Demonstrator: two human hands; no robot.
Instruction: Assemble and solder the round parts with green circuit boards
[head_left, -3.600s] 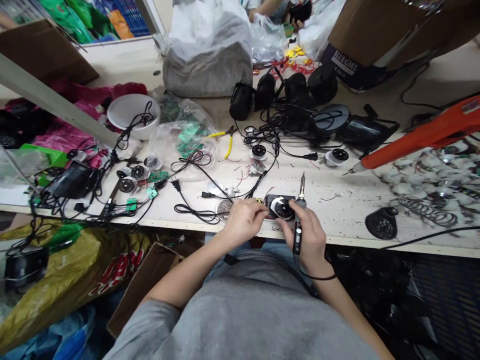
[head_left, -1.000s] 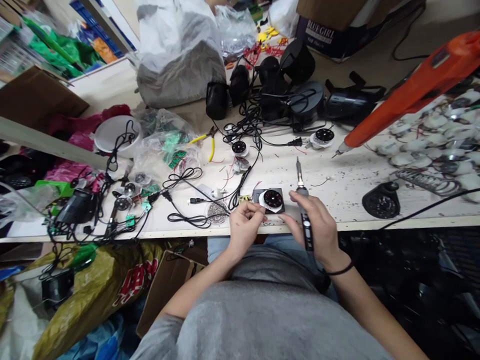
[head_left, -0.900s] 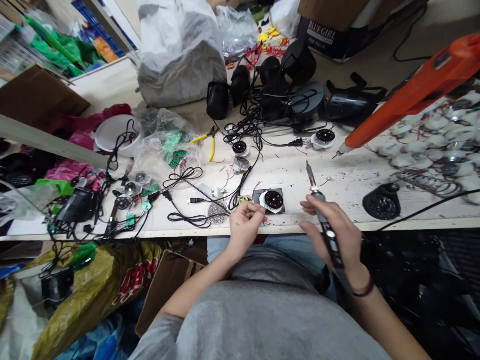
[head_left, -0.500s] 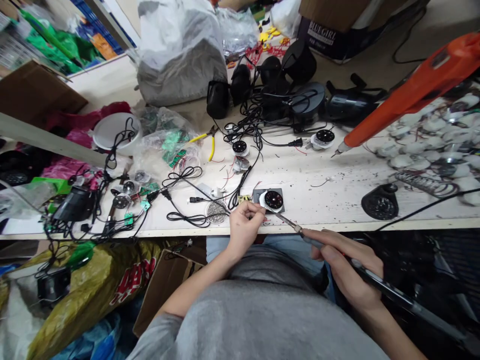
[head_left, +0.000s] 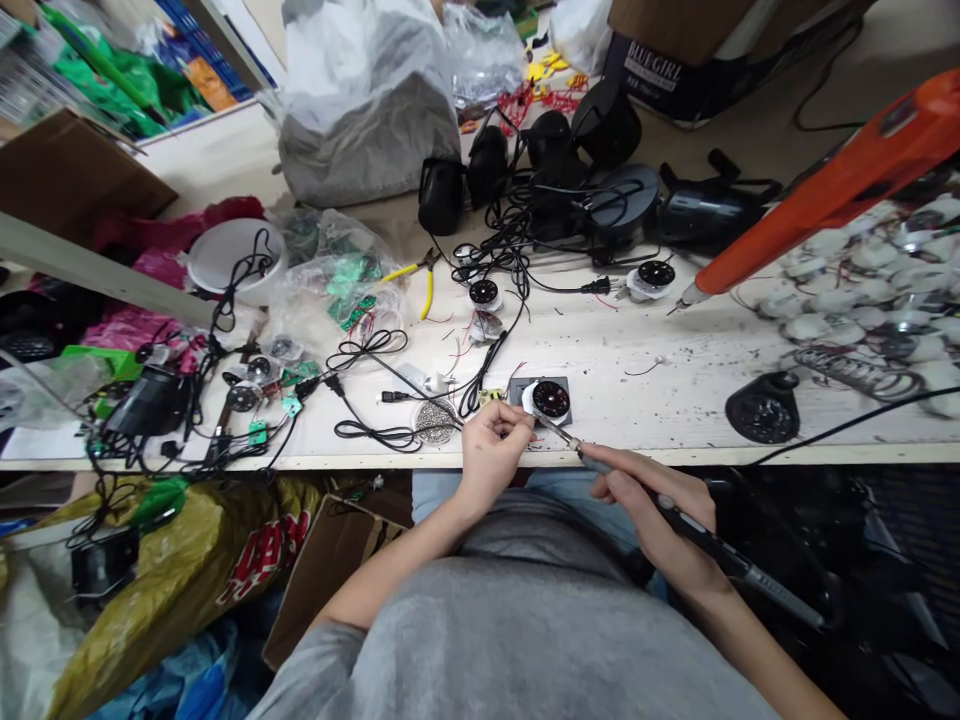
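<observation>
My right hand (head_left: 660, 505) grips a soldering iron (head_left: 701, 535) like a pen. The iron's metal tip reaches the near left edge of a small round module (head_left: 551, 399) with a black face and white body. That module rests on a dark grey block (head_left: 566, 383) near the table's front edge. At the module's left side, my left hand (head_left: 495, 440) is closed in a pinch. A black cord (head_left: 452, 410) runs into it from the left; its end is hidden by the fingers. Beside that hand lies a round tin of silvery grains (head_left: 433, 422).
Yellow-handled cutters (head_left: 427, 285), tangled black cords (head_left: 510, 240) and similar modules (head_left: 651, 280) lie farther back. An orange power tool (head_left: 817, 190) hangs at the right, tip down. White round parts (head_left: 855, 280) are heaped beyond it. A black housing (head_left: 763, 408) sits at front right.
My right hand and the soldering iron have moved left, and the iron's tip has shifted a little along the module's edge. My left hand keeps its pinch beside the module.
</observation>
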